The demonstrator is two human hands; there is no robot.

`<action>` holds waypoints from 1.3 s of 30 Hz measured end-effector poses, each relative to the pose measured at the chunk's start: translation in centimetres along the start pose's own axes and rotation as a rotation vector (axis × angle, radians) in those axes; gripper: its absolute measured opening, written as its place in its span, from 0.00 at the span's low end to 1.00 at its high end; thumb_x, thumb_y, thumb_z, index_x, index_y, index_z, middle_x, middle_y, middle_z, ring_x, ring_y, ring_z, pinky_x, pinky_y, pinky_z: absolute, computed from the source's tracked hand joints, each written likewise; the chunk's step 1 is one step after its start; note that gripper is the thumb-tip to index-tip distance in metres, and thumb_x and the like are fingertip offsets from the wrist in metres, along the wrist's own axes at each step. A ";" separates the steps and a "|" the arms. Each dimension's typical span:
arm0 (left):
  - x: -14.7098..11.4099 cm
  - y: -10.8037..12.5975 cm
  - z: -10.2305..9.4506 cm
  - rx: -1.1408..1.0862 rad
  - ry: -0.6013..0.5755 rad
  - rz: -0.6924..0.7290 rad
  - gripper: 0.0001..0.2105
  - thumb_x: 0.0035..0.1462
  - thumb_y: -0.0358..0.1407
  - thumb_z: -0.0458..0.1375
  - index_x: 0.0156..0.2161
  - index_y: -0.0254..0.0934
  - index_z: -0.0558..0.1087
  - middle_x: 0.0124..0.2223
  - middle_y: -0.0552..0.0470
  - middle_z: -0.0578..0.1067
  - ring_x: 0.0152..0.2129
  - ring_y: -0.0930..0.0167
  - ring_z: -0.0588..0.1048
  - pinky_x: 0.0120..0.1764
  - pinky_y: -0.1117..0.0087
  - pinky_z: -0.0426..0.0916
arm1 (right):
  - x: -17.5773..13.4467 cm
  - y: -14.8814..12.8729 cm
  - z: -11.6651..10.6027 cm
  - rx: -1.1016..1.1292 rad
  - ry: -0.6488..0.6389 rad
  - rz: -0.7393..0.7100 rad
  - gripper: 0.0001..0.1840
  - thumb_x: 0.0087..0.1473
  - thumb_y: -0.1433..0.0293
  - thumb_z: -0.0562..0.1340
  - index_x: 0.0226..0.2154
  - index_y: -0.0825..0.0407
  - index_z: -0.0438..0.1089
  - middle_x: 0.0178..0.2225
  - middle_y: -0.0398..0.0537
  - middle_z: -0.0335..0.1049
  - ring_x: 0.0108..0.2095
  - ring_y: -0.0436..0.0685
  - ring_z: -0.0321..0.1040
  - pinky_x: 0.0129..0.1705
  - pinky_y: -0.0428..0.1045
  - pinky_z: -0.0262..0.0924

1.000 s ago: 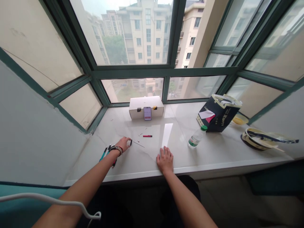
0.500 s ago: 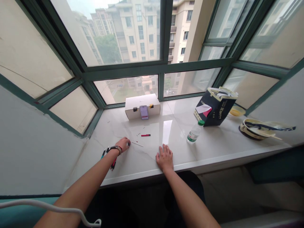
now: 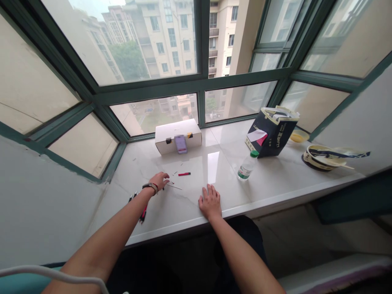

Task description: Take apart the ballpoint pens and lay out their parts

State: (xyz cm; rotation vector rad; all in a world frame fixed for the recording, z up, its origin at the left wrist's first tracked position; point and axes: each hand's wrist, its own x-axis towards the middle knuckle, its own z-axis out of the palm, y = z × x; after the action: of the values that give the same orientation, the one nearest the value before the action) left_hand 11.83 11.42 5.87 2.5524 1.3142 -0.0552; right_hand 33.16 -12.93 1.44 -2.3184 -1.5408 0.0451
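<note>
My left hand [image 3: 158, 181], with a watch on its wrist, is held just above the white marble-look sill, fingers stretched and slightly apart. Just below its fingertips lies a small black piece [image 3: 163, 188], beside a thin straight rod [image 3: 174, 186] like a pen refill. A tiny part [image 3: 173, 182] is close to the fingers. Farther off rests a red and black pen barrel [image 3: 184, 174]. Red and black pens [image 3: 143, 214] stick out near my left forearm, which partly hides them. My right hand [image 3: 210, 202] lies flat on the sill, holding nothing.
A white box [image 3: 178, 136] with a purple packet [image 3: 181, 144] before it stands at the window. To the right are a water bottle [image 3: 247, 166], a dark paper bag [image 3: 272, 132], a bowl [image 3: 321, 159] and a yellowish dish [image 3: 299, 136]. A white cable [image 3: 52, 274] crosses the lower left.
The left hand's fingers have opened and moved off the small black piece, which now lies on the sill. My right hand stays flat. The whole view has shifted slightly.
</note>
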 end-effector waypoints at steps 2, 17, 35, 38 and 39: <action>0.9 1.2 0.4 -0.013 0.016 0.006 0.16 0.57 0.40 0.56 0.48 0.39 0.75 0.47 0.47 0.74 0.42 0.66 0.73 0.47 0.68 0.66 | 0.0 0.0 0.0 0.000 0.001 0.003 0.26 0.57 0.64 0.54 0.58 0.52 0.62 0.64 0.57 0.52 0.65 0.65 0.44 0.60 0.59 0.40; 3.0 6.3 3.6 0.013 0.156 -0.084 0.12 0.58 0.40 0.53 0.40 0.40 0.78 0.46 0.44 0.72 0.44 0.62 0.70 0.42 0.65 0.65 | 0.1 -0.2 -0.3 -0.017 -0.023 0.015 0.27 0.58 0.62 0.54 0.59 0.51 0.61 0.65 0.56 0.51 0.65 0.64 0.43 0.61 0.58 0.39; -9.6 2.8 5.3 -0.893 0.358 -0.231 0.23 0.50 0.53 0.60 0.41 0.35 0.76 0.38 0.46 0.80 0.33 0.65 0.78 0.37 0.65 0.74 | 0.1 -0.2 -0.6 -0.036 -0.037 0.016 0.27 0.58 0.63 0.54 0.59 0.51 0.61 0.65 0.56 0.51 0.65 0.64 0.43 0.61 0.57 0.36; -12.4 1.7 6.0 -0.985 0.386 -0.299 0.25 0.48 0.53 0.61 0.44 0.34 0.75 0.40 0.44 0.80 0.35 0.64 0.79 0.37 0.65 0.74 | 0.0 -0.3 -0.5 -0.043 -0.037 0.012 0.27 0.58 0.63 0.53 0.59 0.51 0.61 0.65 0.56 0.51 0.65 0.64 0.43 0.61 0.57 0.37; -13.2 1.5 6.2 -0.976 0.404 -0.320 0.25 0.47 0.53 0.62 0.43 0.34 0.76 0.40 0.44 0.80 0.37 0.63 0.78 0.38 0.64 0.74 | 0.0 -0.3 -0.5 -0.045 -0.037 0.010 0.27 0.58 0.63 0.53 0.59 0.51 0.61 0.65 0.56 0.51 0.65 0.64 0.43 0.61 0.57 0.37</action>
State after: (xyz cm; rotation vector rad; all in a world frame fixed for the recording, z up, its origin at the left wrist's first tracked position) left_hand 5.83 -1.40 2.31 1.5507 1.3819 0.8535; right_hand 33.03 -12.97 2.01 -2.3729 -1.5638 0.0562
